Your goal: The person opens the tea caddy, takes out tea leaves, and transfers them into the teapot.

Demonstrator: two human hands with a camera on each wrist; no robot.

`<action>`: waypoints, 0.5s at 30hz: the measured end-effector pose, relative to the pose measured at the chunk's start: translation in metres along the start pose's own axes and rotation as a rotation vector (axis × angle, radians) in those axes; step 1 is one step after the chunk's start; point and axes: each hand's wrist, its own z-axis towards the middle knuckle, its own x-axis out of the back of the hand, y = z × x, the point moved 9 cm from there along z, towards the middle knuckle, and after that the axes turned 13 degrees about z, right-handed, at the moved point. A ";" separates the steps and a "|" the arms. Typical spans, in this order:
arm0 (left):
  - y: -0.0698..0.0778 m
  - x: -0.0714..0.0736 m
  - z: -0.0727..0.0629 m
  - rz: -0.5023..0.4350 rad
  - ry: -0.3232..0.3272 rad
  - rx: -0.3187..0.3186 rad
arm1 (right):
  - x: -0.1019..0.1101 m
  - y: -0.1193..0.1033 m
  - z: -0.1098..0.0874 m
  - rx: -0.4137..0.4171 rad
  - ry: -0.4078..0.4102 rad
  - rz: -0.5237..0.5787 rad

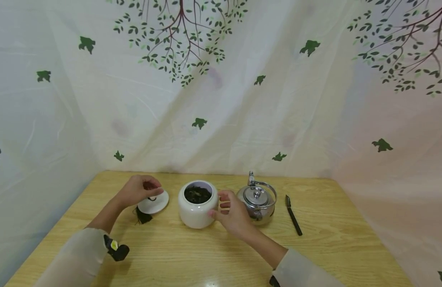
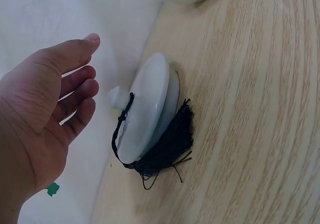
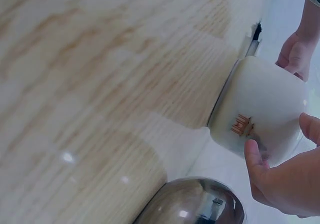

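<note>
jar opening: looks done; the jar lid (image 1: 156, 206) is lying off the white jar (image 1: 195, 217), knob (image 2: 118, 98) up, left of centre in the frame
left over: as far as shown, the jar is sitting uncovered, the kettle (image 1: 266, 212) is wearing its own cover, the black-handled tool (image 1: 294, 220) is lying untouched; judging this an early stage
white jar: is standing upright mid-frame on the wood table (image 1: 192, 259); dark dried leaves (image 1: 197, 194) are showing inside, below the rim; red marking (image 3: 242, 125) on its side
kettle: shiny metal, is standing right of the jar, handle up; contents hidden, can't tell
left hand (image 1: 137, 192): is hovering over the lid, fingers loosely bent, holding nothing, apart from the knob in the left wrist view
right hand (image 1: 236, 216): is spreading wide at the jar's right side, thumb and fingertips touching it; can't tell how firmly
tassel (image 1: 143, 216): black, is hanging off the lid's cord, lying just beside it, lower left
tool: is lying right of the kettle, handle toward frame bottom
</note>
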 end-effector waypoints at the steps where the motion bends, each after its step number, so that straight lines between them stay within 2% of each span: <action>1: 0.003 0.001 0.001 -0.001 0.010 -0.016 | 0.001 -0.001 0.000 -0.002 0.000 0.001; 6: 0.024 0.005 0.006 0.007 0.060 -0.105 | 0.004 -0.012 -0.002 0.005 0.001 -0.014; 11: 0.045 0.007 0.012 0.002 0.082 -0.128 | 0.011 -0.032 -0.002 0.092 0.015 -0.079; 15: 0.068 0.011 0.016 -0.029 0.112 -0.186 | 0.025 -0.046 0.000 0.141 0.061 -0.121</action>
